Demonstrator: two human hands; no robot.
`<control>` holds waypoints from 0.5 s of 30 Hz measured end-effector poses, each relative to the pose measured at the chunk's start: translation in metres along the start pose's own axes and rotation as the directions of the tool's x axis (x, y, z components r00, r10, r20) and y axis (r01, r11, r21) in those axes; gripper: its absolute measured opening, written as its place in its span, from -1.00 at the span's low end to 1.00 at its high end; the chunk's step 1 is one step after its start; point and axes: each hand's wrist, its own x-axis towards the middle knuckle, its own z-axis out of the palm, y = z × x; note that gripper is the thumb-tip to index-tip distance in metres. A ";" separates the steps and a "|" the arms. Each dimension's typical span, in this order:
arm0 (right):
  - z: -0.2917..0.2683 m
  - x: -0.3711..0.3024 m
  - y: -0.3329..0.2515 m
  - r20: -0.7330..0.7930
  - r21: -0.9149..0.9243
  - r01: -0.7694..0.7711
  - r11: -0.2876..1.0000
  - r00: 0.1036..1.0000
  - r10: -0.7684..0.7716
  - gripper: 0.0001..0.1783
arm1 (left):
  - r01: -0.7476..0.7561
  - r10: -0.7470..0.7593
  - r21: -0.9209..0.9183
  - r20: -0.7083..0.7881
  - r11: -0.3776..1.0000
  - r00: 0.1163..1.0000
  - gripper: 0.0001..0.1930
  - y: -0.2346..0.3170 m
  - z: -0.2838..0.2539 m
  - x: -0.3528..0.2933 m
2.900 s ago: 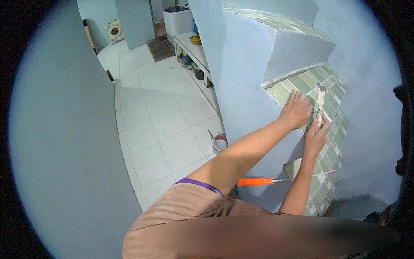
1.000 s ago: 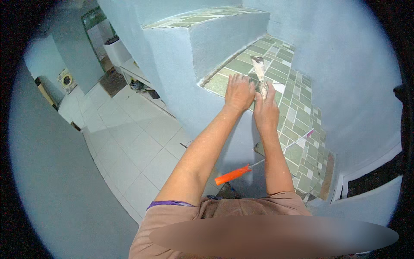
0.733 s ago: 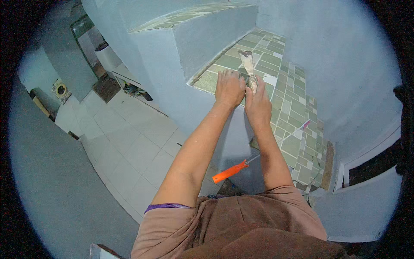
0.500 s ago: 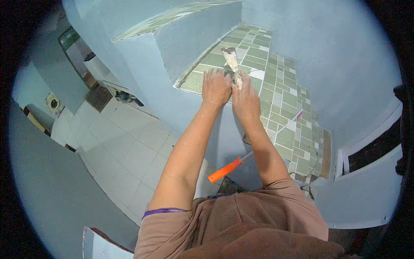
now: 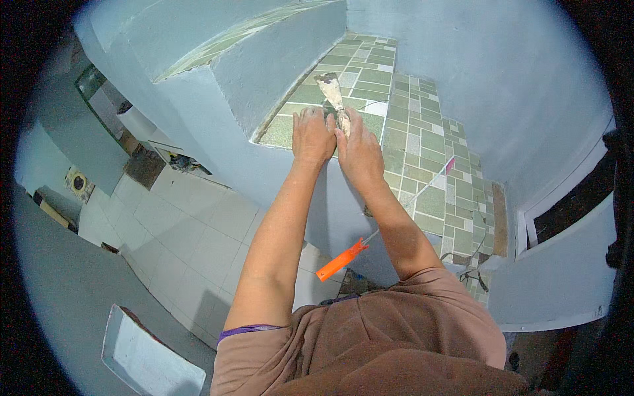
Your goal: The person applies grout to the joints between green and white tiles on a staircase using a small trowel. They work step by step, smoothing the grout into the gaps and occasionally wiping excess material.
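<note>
My left hand (image 5: 314, 136) is at the front edge of the green-and-white tiled step (image 5: 360, 76), fingers bent forward and closed. A small dark item shows by its thumb and index finger; I cannot make out what it is. Right beside it, my right hand (image 5: 362, 152) is closed around the crusted handle of a putty knife (image 5: 329, 90). The blade, splashed with pale dried material and dark at its tip, points away from me over the tiles. Part of the handle is hidden by my fingers.
Below my right forearm, a paint roller frame with an orange handle (image 5: 341, 260) leans across lower tiled steps (image 5: 432, 198). Blue-grey walls (image 5: 489, 59) rise behind. A pale tiled floor (image 5: 191, 214) lies lower left, and a whitish tray-like shape (image 5: 148, 356) stands near me.
The view has shifted slightly, so the step and hands appear a little farther left. Both hands stay close together at the step's edge, the putty knife still between them.
</note>
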 end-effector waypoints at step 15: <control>0.001 -0.001 0.000 -0.052 -0.072 0.064 0.995 0.996 -0.068 -0.43 | -0.022 0.022 0.015 -0.009 1.000 1.000 -0.65 -0.001 0.000 0.000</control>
